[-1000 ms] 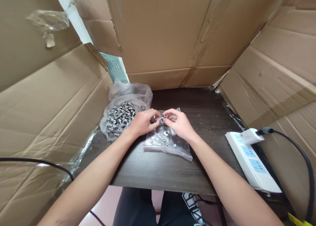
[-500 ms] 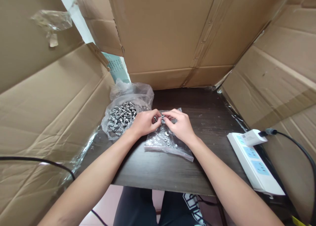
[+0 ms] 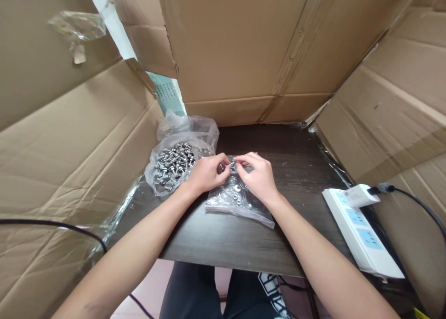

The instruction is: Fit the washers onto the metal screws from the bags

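Note:
A small metal bolt [image 3: 232, 164] is pinched between my two hands, above a clear zip bag [image 3: 223, 202]. My left hand [image 3: 211, 172] has thumb and forefinger closed at the bolt's left end. From the other side, the fingertips of my right hand [image 3: 257, 174] close on its right end; whether a nut or washer sits there is too small to tell. Several loose washers and nuts [image 3: 237, 196] lie on the zip bag. Left of my left hand, an open plastic bag [image 3: 150, 176] holds a heap of metal bolts [image 3: 174, 163].
Cardboard walls [image 3: 237, 40] enclose the dark wooden table [image 3: 195, 235] at the back and sides. On the right lies a white power strip [image 3: 362, 235] with a plugged-in adapter [image 3: 360, 196]. A black cable [image 3: 52, 223] runs along the left.
My right hand's fingertips have shifted slightly to the right, away from my left hand. The bags stay in place; the whole view has moved a little.

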Demonstrator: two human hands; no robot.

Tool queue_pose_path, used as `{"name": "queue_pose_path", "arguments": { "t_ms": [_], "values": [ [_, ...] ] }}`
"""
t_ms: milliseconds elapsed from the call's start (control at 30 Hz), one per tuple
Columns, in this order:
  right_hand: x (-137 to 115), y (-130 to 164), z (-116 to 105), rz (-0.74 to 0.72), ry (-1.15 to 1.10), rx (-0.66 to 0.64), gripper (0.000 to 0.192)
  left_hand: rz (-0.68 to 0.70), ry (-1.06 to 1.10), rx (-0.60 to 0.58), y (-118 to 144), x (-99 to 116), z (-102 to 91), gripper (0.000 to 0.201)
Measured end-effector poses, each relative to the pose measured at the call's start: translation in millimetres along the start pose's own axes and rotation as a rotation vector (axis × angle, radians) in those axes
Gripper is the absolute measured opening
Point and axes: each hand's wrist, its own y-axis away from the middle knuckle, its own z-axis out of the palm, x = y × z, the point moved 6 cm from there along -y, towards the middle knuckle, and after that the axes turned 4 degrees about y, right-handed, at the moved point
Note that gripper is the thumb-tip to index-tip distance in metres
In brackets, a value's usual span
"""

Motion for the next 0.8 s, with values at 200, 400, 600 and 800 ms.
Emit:
{"name": "queue_pose_path", "arguments": {
  "t_ms": [200, 400, 600, 800],
  "values": [
    [-10, 3, 3, -0.098, 0.131, -0.007, 0.023, -0.054, 0.028, 0.014, 1, -2, 1.7, 0.007],
    [-11, 3, 3, -0.09, 0.218, 0.03, 0.022, -0.067, 0.041, 0.015, 1, 0, 4.2, 0.008],
    [-5, 3, 1, -0.005, 0.126, 0.074, 0.017, -0.07, 0.065, 0.009, 1, 1, 5.6, 0.007],
    [-12, 5, 4, -0.049, 0.161, 0.044, 0.019, -0.068, 0.065, 0.023, 1, 0, 4.5, 0.007]
  ]
}}
